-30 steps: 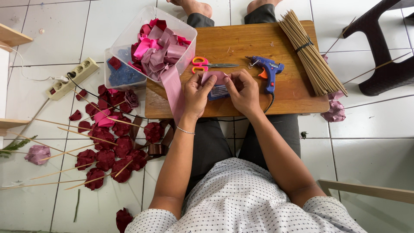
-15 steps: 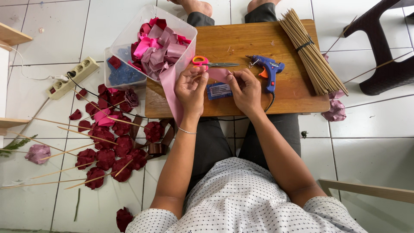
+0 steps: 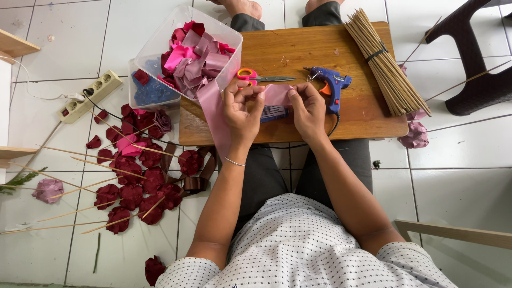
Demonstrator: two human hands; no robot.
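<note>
While our left hand [image 3: 242,109] and right hand [image 3: 308,109] pinch the pink ribbon [image 3: 277,95] shut, it stretches crosswise between them above the surface [image 3: 320,48].

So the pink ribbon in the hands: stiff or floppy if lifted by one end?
Probably floppy: the ribbon drapes off the board edge and hangs below the left hand. Likely light, since fingertips of both hands, the right hand too, hold the stretch between them. Its slight sheen hints that it could be slippery.
</note>
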